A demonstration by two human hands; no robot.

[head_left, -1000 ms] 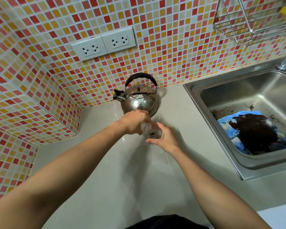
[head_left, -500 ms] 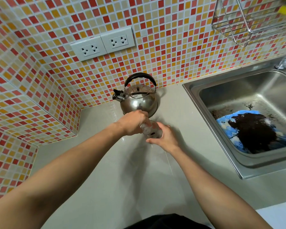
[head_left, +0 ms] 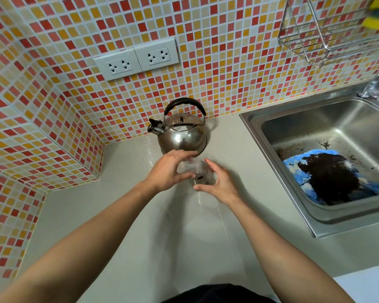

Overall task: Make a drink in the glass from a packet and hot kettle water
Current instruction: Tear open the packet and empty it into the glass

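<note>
At frame centre, your left hand (head_left: pixel 169 171) and right hand (head_left: pixel 222 184) are spread open around the glass (head_left: pixel 198 174) on the counter (head_left: pixel 184 237), gripping nothing. Dark granules are in; the kettle (head_left: pixel 182 134) just behind remains unpoured.

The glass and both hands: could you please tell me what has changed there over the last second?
The left hand, closed over the glass before, has opened, its fingers spread beside the rim. The right hand has loosened too, now cupping the glass openly. Dark contents show inside. The kettle and sink are unchanged.
</note>
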